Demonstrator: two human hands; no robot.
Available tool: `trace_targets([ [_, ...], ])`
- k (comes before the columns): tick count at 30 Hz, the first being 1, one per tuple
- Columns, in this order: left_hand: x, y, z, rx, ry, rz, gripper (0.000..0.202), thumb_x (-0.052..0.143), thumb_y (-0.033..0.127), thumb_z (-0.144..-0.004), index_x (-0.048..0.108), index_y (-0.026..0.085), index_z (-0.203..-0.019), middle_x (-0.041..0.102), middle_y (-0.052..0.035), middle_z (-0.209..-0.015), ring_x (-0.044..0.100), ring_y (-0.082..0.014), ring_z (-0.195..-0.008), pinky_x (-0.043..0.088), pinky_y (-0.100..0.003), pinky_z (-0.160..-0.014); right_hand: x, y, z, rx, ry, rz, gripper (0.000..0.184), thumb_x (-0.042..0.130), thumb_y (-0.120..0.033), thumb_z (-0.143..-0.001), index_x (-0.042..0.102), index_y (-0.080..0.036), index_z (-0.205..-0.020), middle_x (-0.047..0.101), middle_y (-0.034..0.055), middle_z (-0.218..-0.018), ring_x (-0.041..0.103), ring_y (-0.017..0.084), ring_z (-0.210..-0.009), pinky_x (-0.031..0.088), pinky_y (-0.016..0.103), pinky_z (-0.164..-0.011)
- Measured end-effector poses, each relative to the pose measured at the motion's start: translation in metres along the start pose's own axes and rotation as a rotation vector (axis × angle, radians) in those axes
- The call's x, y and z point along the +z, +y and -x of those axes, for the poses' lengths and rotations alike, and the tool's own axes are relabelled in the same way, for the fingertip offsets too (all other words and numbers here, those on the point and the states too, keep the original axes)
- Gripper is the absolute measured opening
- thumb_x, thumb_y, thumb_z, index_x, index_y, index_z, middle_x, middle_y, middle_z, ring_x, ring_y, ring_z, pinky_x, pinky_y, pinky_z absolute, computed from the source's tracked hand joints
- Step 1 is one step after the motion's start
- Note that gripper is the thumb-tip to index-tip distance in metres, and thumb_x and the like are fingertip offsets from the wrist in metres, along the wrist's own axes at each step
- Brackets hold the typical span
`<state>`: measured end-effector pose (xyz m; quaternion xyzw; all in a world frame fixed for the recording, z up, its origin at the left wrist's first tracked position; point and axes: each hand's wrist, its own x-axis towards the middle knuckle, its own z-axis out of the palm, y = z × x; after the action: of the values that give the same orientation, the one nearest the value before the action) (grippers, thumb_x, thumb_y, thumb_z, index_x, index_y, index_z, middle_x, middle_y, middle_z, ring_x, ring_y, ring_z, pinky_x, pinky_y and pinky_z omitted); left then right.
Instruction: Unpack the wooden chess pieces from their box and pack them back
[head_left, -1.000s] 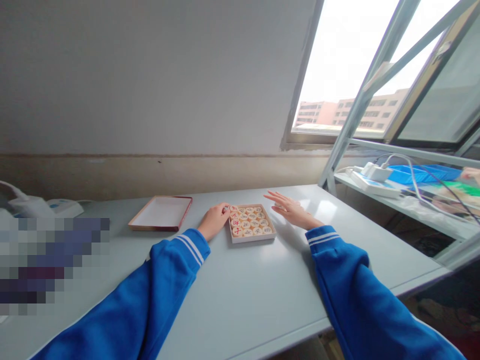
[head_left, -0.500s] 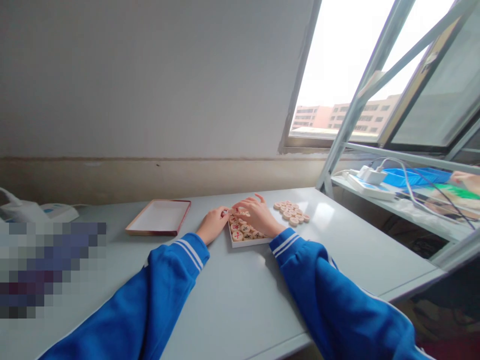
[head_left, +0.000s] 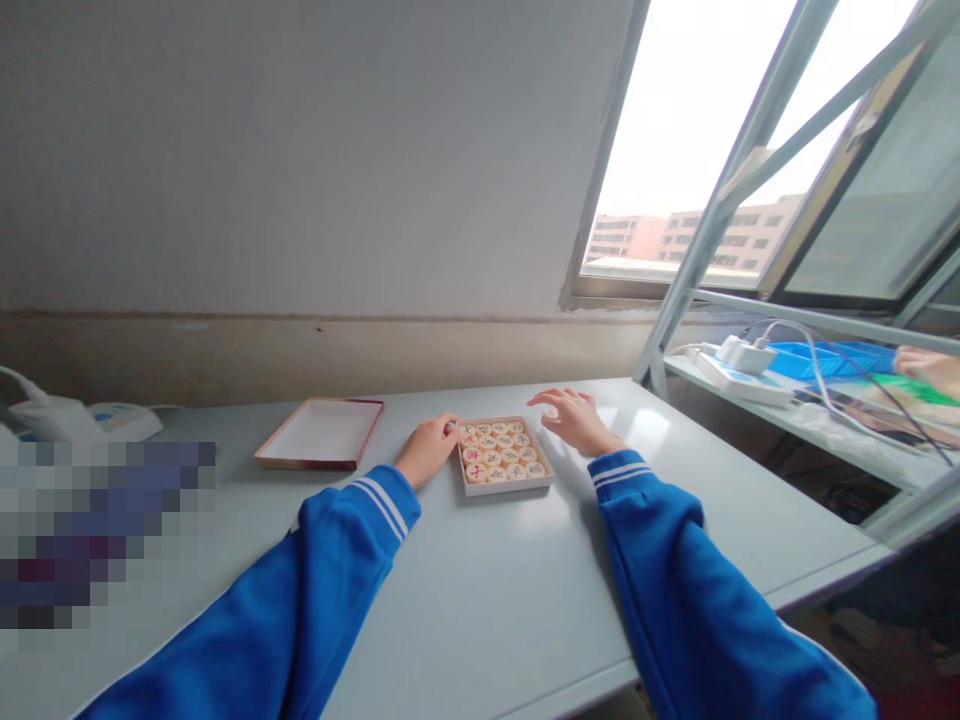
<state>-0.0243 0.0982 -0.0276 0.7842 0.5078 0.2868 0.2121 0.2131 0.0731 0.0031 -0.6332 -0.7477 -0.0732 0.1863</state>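
Observation:
A shallow white box (head_left: 504, 485) of round wooden chess pieces (head_left: 499, 452) with red and black characters lies on the grey table (head_left: 480, 590). My left hand (head_left: 427, 447) has its fingers curled round the box's far left corner. My right hand (head_left: 574, 420) hovers low over the table just right of the box. Its fingers are bent and apart, and I see nothing in them. Whatever lies under that palm is hidden. Both arms wear blue sleeves with white cuff stripes.
The box's lid (head_left: 321, 434), red-edged with a white inside, lies upturned to the left. A white device (head_left: 82, 418) sits at the far left. Right of the table, a metal shelf (head_left: 795, 415) holds a power strip (head_left: 739, 362), cables and a blue tray; another person's hand (head_left: 926, 367) shows there.
Half a second ago my right hand reached into the box, with a loose pile of pieces lying right of it. It has swung right and covers that pile. The left hand stayed put.

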Motion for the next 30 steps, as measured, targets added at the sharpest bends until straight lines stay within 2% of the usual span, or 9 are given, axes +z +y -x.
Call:
trace_targets([
  [3, 0.001, -0.001, 0.0, 0.008, 0.007, 0.006, 0.028, 0.04, 0.02, -0.079, 0.059, 0.014, -0.099, 0.065, -0.0064, -0.086, 0.057, -0.0157, -0.077, 0.041, -0.025, -0.072, -0.004, -0.031, 0.001, -0.212, -0.018, -0.247, 0.035, 0.048, -0.014, -0.076, 0.054, -0.026, -0.108, 0.055, 0.0022, -0.115, 0.047, 0.018, -0.106, 0.034, 0.037, -0.091],
  [5, 0.001, -0.002, -0.001, 0.013, 0.005, 0.015, 0.027, 0.041, 0.02, -0.079, 0.06, 0.015, -0.098, 0.065, -0.0061, -0.085, 0.057, -0.0157, -0.077, 0.041, -0.025, -0.072, -0.002, -0.054, 0.002, -0.359, -0.102, -0.313, 0.035, 0.049, -0.014, -0.077, 0.054, -0.025, -0.109, 0.056, 0.0028, -0.114, 0.047, 0.017, -0.107, 0.035, 0.035, -0.09],
  [7, 0.002, -0.004, -0.002, 0.027, 0.01, 0.029, 0.026, 0.04, 0.018, -0.079, 0.06, 0.016, -0.096, 0.066, -0.006, -0.088, 0.058, -0.0156, -0.08, 0.041, -0.024, -0.073, 0.003, -0.071, 0.004, -0.396, -0.169, -0.29, 0.039, 0.049, -0.011, -0.075, 0.053, -0.025, -0.112, 0.056, 0.0033, -0.114, 0.049, 0.018, -0.105, 0.036, 0.036, -0.089],
  [9, 0.003, -0.005, -0.003, 0.039, 0.019, 0.04, 0.026, 0.039, 0.015, -0.079, 0.061, 0.016, -0.094, 0.066, -0.0061, -0.09, 0.058, -0.0156, -0.084, 0.041, -0.024, -0.076, 0.009, -0.081, 0.006, -0.352, -0.189, -0.26, 0.044, 0.047, -0.007, -0.074, 0.051, -0.024, -0.114, 0.057, 0.0041, -0.114, 0.05, 0.019, -0.104, 0.035, 0.037, -0.089],
  [13, 0.003, -0.005, -0.002, 0.034, 0.016, 0.039, 0.026, 0.039, 0.019, -0.08, 0.061, 0.015, -0.094, 0.066, -0.0063, -0.085, 0.059, -0.0158, -0.081, 0.042, -0.025, -0.075, 0.016, -0.083, 0.007, -0.295, -0.174, -0.295, 0.042, 0.047, -0.007, -0.075, 0.052, -0.024, -0.113, 0.06, 0.0031, -0.111, 0.052, 0.018, -0.103, 0.033, 0.036, -0.091],
  [17, 0.002, -0.004, -0.001, 0.031, 0.015, 0.008, 0.026, 0.041, 0.022, -0.079, 0.06, 0.015, -0.094, 0.065, -0.0059, -0.081, 0.058, -0.0159, -0.075, 0.042, -0.025, -0.071, 0.015, -0.079, 0.005, -0.309, -0.127, -0.285, 0.031, 0.05, -0.017, -0.079, 0.056, -0.026, -0.109, 0.063, 0.0027, -0.106, 0.054, 0.017, -0.098, 0.034, 0.036, -0.088],
  [23, 0.001, -0.002, -0.001, 0.02, 0.015, -0.019, 0.027, 0.04, 0.023, -0.08, 0.059, 0.016, -0.097, 0.066, -0.006, -0.087, 0.059, -0.0165, -0.081, 0.042, -0.024, -0.074, 0.004, -0.061, -0.001, -0.303, -0.108, -0.245, 0.016, 0.058, -0.022, -0.075, 0.064, -0.023, -0.09, 0.065, 0.0023, -0.092, 0.057, 0.017, -0.088, 0.035, 0.033, -0.081],
  [27, 0.0, -0.002, -0.001, 0.022, 0.023, -0.036, 0.027, 0.04, 0.022, -0.079, 0.06, 0.017, -0.098, 0.067, -0.0054, -0.087, 0.06, -0.0163, -0.082, 0.042, -0.023, -0.074, 0.007, -0.055, -0.001, -0.336, -0.158, -0.277, 0.028, 0.059, -0.022, -0.074, 0.059, -0.024, -0.102, 0.061, 0.0037, -0.102, 0.054, 0.018, -0.095, 0.037, 0.031, -0.081],
  [30, 0.0, -0.002, -0.001, 0.034, 0.019, -0.029, 0.027, 0.039, 0.022, -0.08, 0.06, 0.017, -0.097, 0.067, -0.005, -0.088, 0.06, -0.0164, -0.083, 0.043, -0.023, -0.074, 0.013, -0.064, 0.001, -0.358, -0.176, -0.263, 0.025, 0.055, -0.023, -0.078, 0.059, -0.025, -0.102, 0.062, 0.0032, -0.1, 0.054, 0.018, -0.094, 0.036, 0.032, -0.081],
])
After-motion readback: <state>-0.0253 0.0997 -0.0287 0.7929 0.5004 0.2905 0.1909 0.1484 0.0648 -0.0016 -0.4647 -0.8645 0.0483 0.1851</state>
